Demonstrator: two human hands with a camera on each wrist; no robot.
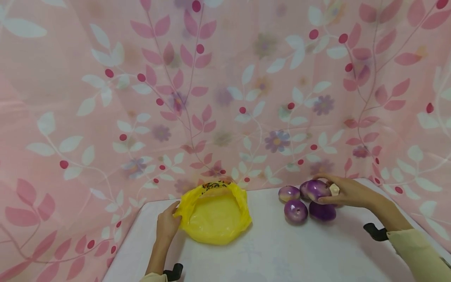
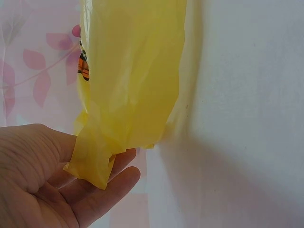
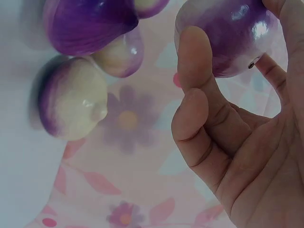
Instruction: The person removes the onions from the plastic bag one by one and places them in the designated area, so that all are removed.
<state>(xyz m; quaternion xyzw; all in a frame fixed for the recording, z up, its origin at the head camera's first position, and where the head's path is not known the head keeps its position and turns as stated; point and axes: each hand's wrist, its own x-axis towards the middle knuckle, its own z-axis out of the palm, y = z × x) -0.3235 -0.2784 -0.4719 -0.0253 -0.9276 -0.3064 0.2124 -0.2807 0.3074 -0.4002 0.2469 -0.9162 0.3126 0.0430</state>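
Observation:
My left hand [image 1: 167, 224] pinches the left edge of a yellow plastic bag [image 1: 243, 219], which stands with its wide mouth facing me. In the left wrist view a gathered corner of the bag [image 2: 137, 85] lies between the thumb and fingers. My right hand [image 1: 347, 192] grips a shiny purple onion [image 1: 318, 190] and holds it above the pile. In the right wrist view that onion [image 3: 232, 33] sits between the thumb and fingertips. Several more purple and white onions lie just below and left of the hand, one purple onion [image 1: 295, 212] nearest me.
A white-covered table [image 1: 267, 250] carries the bag and the onions. Behind it hangs a pink curtain [image 1: 225, 129] with leaves and flowers, close to the table's far edge. A pale-ended onion [image 3: 71, 99] lies near the table's edge in the right wrist view.

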